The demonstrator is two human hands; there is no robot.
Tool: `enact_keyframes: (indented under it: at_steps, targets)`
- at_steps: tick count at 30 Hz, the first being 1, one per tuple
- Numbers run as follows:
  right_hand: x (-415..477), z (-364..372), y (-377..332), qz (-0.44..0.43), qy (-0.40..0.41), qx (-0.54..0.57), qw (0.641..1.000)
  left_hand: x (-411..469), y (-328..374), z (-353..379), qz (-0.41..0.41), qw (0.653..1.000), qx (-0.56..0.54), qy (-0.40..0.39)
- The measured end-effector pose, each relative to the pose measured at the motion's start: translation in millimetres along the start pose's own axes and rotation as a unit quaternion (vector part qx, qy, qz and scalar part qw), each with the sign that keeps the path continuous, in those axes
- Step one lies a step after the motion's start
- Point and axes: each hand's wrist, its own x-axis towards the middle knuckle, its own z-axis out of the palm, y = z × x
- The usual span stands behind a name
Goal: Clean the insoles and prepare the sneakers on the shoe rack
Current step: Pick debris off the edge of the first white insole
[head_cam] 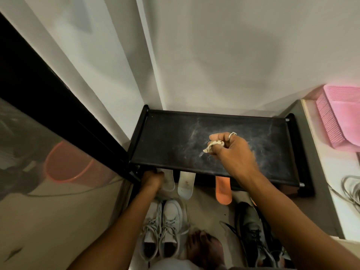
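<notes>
A black shoe rack (167, 137) stands against the white wall, its top shelf streaked with pale dust. My right hand (231, 149) hovers over the shelf's middle and pinches a crumpled whitish cloth (212, 146). My left hand (151, 180) grips the rack's front left edge. Under the front edge, a white insole (186, 185), a second pale insole (168, 182) and an orange insole (223, 190) stick out onto the floor. A pair of white sneakers (161, 228) stands on the floor below; a dark sneaker (253, 230) lies to their right.
A dark glass door (39, 114) runs along the left, reflecting an orange tub. A pink plastic basket (339, 117) and grey cables (350, 190) sit on a white ledge at right. My bare foot (204, 248) rests between the sneakers.
</notes>
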Motion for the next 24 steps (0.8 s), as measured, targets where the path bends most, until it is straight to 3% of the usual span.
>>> enact_keyframes:
  at_steps: [4,16,20,24]
  targets:
    - [-7,-2,-6,-0.014,-0.004,-0.010,1.000,-38,-1,-31,-0.036,0.993,-0.108,-0.028]
    - [-69,-14,-38,-0.016,0.005,0.079,0.997,-169,21,-122,-0.068,0.971,-0.159,-0.166]
    - [-102,-24,-67,-0.043,-0.024,0.045,0.998,-221,39,-154,-0.042,0.968,-0.163,-0.189]
    - [-137,-51,-121,-0.124,-0.094,-0.016,0.988,-283,62,-181,0.026,0.967,-0.170,-0.190]
